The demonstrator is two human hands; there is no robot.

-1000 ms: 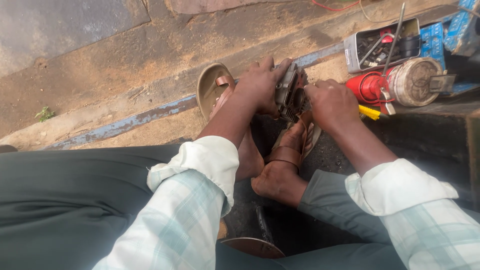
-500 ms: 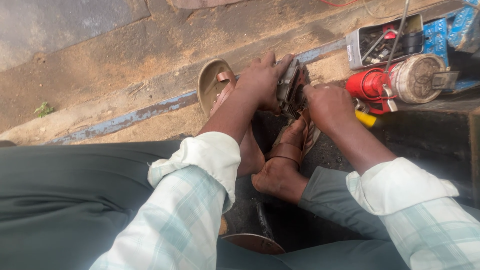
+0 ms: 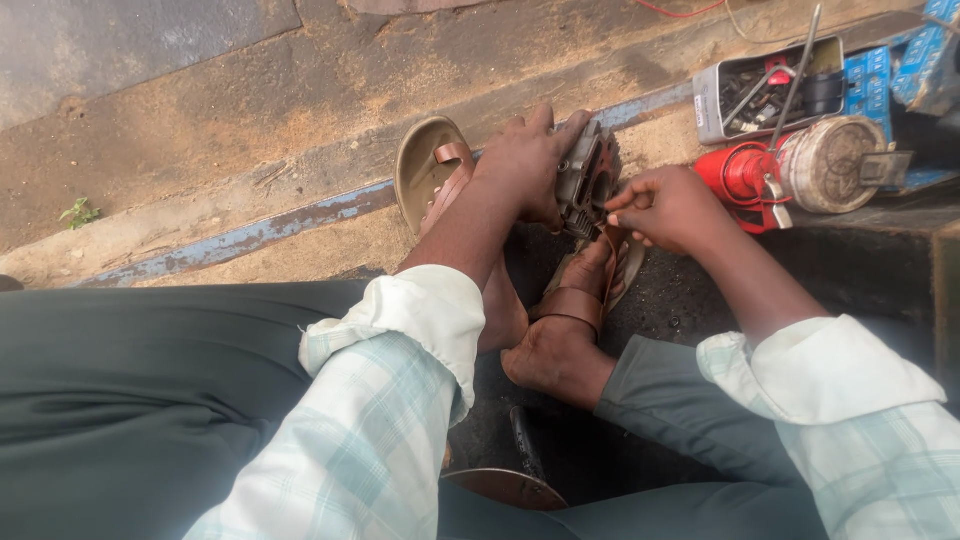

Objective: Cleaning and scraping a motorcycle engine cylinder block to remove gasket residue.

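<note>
Left hand (image 3: 525,165) wraps grey metal engine part (image 3: 585,180), fingers closed over top edge. Right hand (image 3: 665,205) pinches at part's lower face; what's pinched, cannot tell. Part sits above sandalled foot (image 3: 590,290), long axis near upright, open face toward right hand. Risk: oily casting slips, drops onto toes.

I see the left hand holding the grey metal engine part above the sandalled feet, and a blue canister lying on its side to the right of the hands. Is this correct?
Not quite: the canister lying on its side is red, not blue, as the head view shows. The rest holds: the left hand grips the grey metal engine part above the sandalled feet, with the right hand at its edge.
</note>
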